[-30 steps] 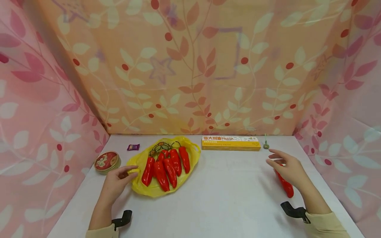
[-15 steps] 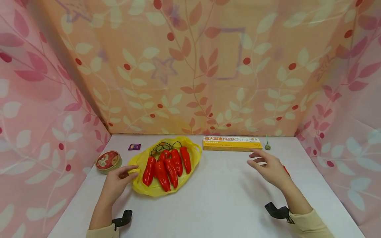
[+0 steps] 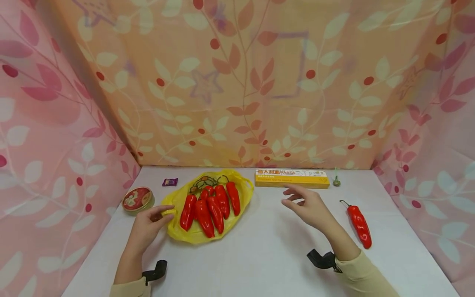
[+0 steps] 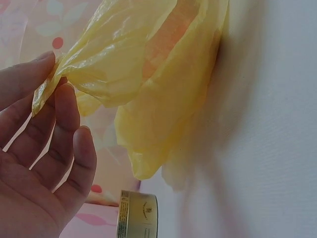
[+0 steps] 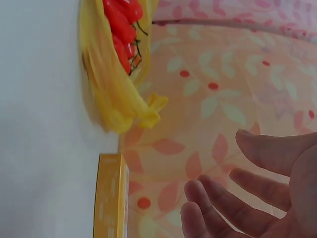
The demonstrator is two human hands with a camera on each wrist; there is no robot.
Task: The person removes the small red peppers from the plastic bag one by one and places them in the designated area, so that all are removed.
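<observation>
A yellow plastic bag (image 3: pixel 193 236) lies open on the white table (image 3: pixel 267 255) with several red peppers (image 3: pixel 209 206) on it. My left hand (image 3: pixel 150 225) pinches the bag's left edge (image 4: pixel 54 82) between thumb and fingers. My right hand (image 3: pixel 308 206) hovers open above the table's middle, empty, fingers relaxed (image 5: pixel 223 208). A single red pepper (image 3: pixel 359 225) lies on the table to its right. In the right wrist view the bag (image 5: pixel 111 94) with the peppers (image 5: pixel 121 27) is off to the left.
A yellow pasta box (image 3: pixel 292 178) lies along the back edge, with a small green object (image 3: pixel 336 181) beside it. A round red tin (image 3: pixel 138 199) and a purple candy wrapper (image 3: pixel 170 182) sit at the left. Patterned fabric walls close three sides.
My right hand has left the lone red pepper lying on the table and moved left toward the middle. The left hand keeps its hold on the bag.
</observation>
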